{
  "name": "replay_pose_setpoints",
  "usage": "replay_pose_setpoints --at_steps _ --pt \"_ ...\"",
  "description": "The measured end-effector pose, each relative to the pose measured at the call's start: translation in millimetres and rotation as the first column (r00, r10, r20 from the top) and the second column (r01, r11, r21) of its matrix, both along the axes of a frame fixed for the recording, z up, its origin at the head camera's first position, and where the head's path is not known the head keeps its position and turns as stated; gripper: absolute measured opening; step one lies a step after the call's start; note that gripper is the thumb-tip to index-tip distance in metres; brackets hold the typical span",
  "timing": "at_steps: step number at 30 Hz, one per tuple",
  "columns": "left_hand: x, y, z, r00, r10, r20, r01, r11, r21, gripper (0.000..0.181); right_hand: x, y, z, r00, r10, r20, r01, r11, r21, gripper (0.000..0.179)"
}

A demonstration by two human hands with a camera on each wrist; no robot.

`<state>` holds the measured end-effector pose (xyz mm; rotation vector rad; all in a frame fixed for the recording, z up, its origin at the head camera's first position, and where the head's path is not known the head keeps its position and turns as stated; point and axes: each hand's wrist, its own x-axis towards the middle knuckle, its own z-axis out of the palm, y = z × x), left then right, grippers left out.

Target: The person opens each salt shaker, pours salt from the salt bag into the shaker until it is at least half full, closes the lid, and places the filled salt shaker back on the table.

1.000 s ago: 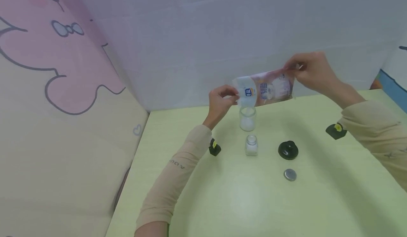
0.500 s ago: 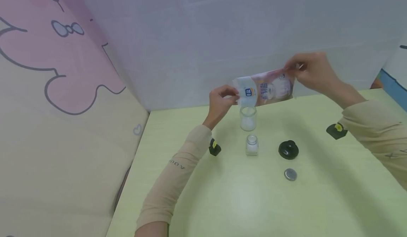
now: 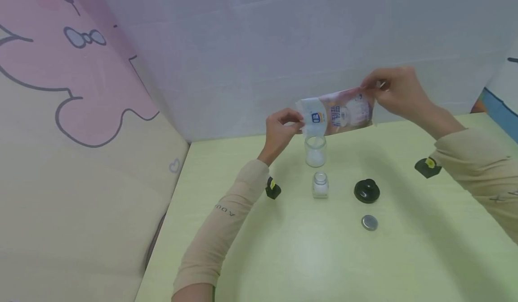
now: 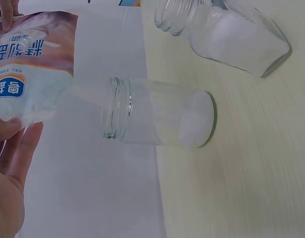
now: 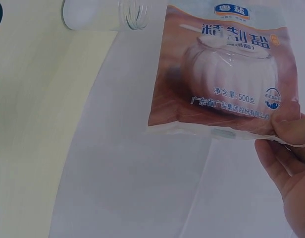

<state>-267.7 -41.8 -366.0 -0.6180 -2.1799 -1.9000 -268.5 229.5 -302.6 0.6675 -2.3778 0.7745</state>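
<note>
A printed plastic bag of salt (image 3: 337,112) is stretched between both hands above the table, its right end higher. My left hand (image 3: 280,132) pinches the bag's pale lower end. At the brown upper end, my right hand (image 3: 399,91) pinches a corner between thumb and fingers. Right below the bag's left end stands an open glass jar (image 3: 315,157) with white salt at its bottom. In the left wrist view, a faint whitish streak runs from the bag (image 4: 33,64) toward the mouth of that jar (image 4: 157,116). Nearer stands a smaller open glass bottle (image 3: 320,187), also containing white grains.
A black knobbed lid (image 3: 367,192) lies right of the bottle, with a round metal cap (image 3: 369,223) nearer the front. Black pieces with yellow marks sit by the left wrist (image 3: 273,189) and right wrist (image 3: 428,168). A pale wall (image 3: 243,68) rises behind the table (image 3: 307,261).
</note>
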Motion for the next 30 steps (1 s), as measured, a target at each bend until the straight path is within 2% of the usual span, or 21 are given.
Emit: replay_pose_setpoints --at_steps 14,30 --pt "-2.7 -1.8 -1.4 1.000 -0.019 0.002 0.019 1.000 0.015 0.009 1.0 -2.2 1.0 1.000 0.008 -0.007 -0.009 1.000 -0.019 0.016" --pt "-5.2 -3.0 -2.3 1.000 -0.008 -0.002 0.008 1.000 0.025 0.009 0.5 -4.8 1.7 1.000 0.000 0.002 0.000 1.000 -0.015 0.014"
